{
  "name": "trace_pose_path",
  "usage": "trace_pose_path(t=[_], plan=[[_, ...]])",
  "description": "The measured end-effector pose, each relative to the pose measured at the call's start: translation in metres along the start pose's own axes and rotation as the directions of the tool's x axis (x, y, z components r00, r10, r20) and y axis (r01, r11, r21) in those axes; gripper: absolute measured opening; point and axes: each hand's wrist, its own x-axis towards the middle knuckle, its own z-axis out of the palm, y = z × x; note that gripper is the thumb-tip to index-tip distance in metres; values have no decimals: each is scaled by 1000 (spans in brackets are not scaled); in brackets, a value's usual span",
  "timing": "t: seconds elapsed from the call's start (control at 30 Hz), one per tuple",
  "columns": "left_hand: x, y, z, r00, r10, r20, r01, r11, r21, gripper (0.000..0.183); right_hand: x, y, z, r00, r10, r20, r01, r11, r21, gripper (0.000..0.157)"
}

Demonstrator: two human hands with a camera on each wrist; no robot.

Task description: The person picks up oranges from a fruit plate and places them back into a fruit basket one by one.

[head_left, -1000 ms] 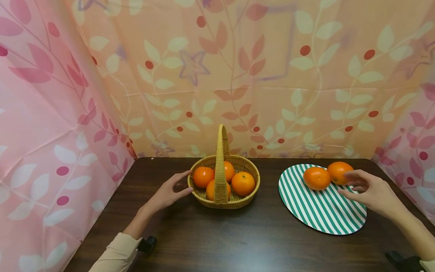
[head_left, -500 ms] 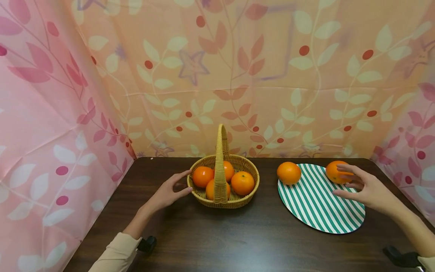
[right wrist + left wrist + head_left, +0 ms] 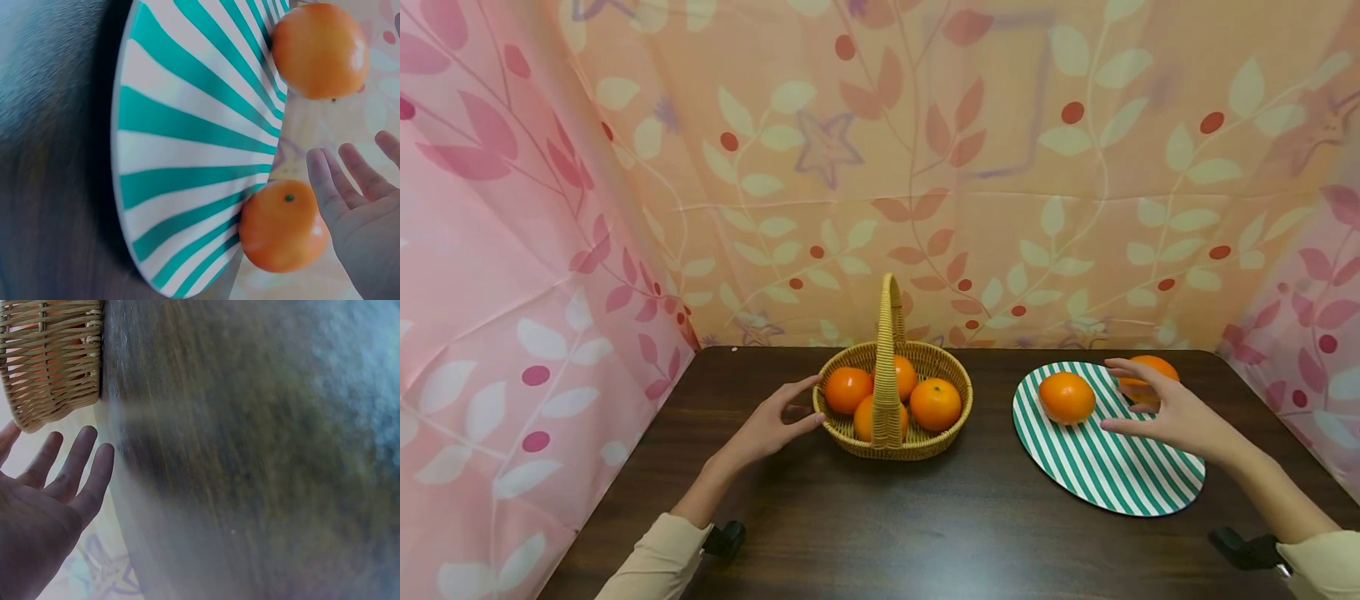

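My left hand (image 3: 775, 423) is at the left side of a yellow wicker basket (image 3: 951, 437), fingers spread loosely, fingertips right at its rim. Several oranges (image 3: 936, 405) lie in the basket under its tall handle. In the left wrist view the fingers (image 3: 97, 475) are apart, just beside the basket wall (image 3: 56, 369). Over a green-and-white striped mat (image 3: 1120, 467), my right hand (image 3: 1176, 421) is held with loosely bent fingers and nothing gripped. One orange (image 3: 1067, 398) rests on the mat left of it. Another orange (image 3: 1161, 367) sits behind the fingers, partly hidden.
The dark wooden table (image 3: 880, 533) stretches out in front of the basket and mat. A patterned cloth (image 3: 820, 250) hangs behind the table, with pink cloth (image 3: 512, 333) along the left side and more at the right. Black straps circle both wrists.
The left orange on the mat first shifted left to the mat's edge, then back right partway. My right hand has moved left over the mat. My left hand and the basket stay put.
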Motion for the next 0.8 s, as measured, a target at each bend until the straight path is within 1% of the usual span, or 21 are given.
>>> trace_pose_path(t=[0.13,0.27,0.4,0.5,0.57,0.63,0.8], plan=[[1,-2,0,1000,2,0,-2,1000,-2,66,11,4,7,1000,-14,24,14,1000,-4,80],[1,-1,0,1000,3,-1,-3,1000,-6,65,22,6,15,998,-44,39,47,996,-80,74],[0,13,-1,1000,6,4,-6,1000,-30,64,28,7,17,997,-56,43,62,989,-137,70],[-1,26,-4,1000,8,17,-7,999,-47,62,30,6,15,998,-50,43,56,988,-142,71],[-1,29,-5,1000,6,24,-4,998,-56,62,31,5,13,998,-49,36,54,989,-139,71],[-1,25,-5,1000,5,23,-4,999,-54,63,32,4,10,998,-52,32,55,992,-118,70],[1,4,-1,1000,4,4,-4,1000,-18,64,36,2,6,997,-76,16,77,996,-52,66]])
